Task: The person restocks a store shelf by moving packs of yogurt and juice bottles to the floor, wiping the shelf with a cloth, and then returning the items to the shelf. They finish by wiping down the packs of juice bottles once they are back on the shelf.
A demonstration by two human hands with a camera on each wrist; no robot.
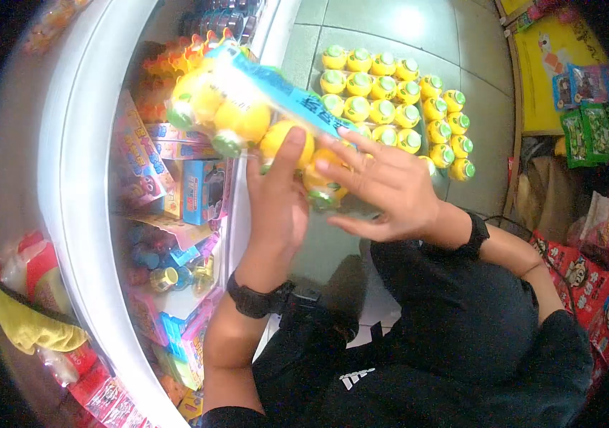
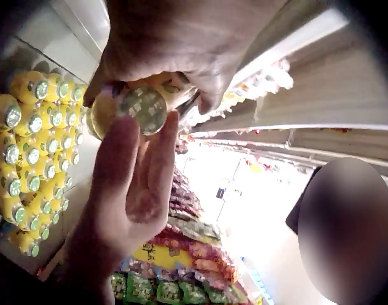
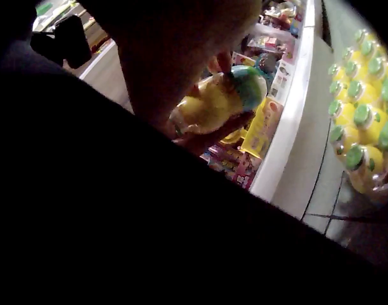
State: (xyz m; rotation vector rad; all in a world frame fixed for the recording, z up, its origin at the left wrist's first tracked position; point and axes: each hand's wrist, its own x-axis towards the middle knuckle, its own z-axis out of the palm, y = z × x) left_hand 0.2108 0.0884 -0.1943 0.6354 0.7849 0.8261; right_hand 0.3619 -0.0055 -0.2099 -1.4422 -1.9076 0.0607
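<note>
A clear-wrapped pack of yellow, green-capped bottles [image 1: 241, 118] with a blue label strip [image 1: 286, 93] is held above the shelf edge. My left hand [image 1: 281, 207] grips its near side, thumb across a yellow bottle. My right hand [image 1: 390, 187] has its fingers bent round the pack's right end. The left wrist view shows a round cap [image 2: 143, 110] between both hands. In the right wrist view the pack [image 3: 213, 105] is partly hidden by a dark hand and arm.
Rows of yellow bottles [image 1: 383, 89] stand on the tiled floor [image 1: 440, 28]. On the left, a white-edged shelf [image 1: 79, 178] holds boxes [image 1: 204, 191] and small jars [image 1: 164, 279]. Green packets [image 1: 593, 132] and red packages [image 1: 597, 285] lie along the right side.
</note>
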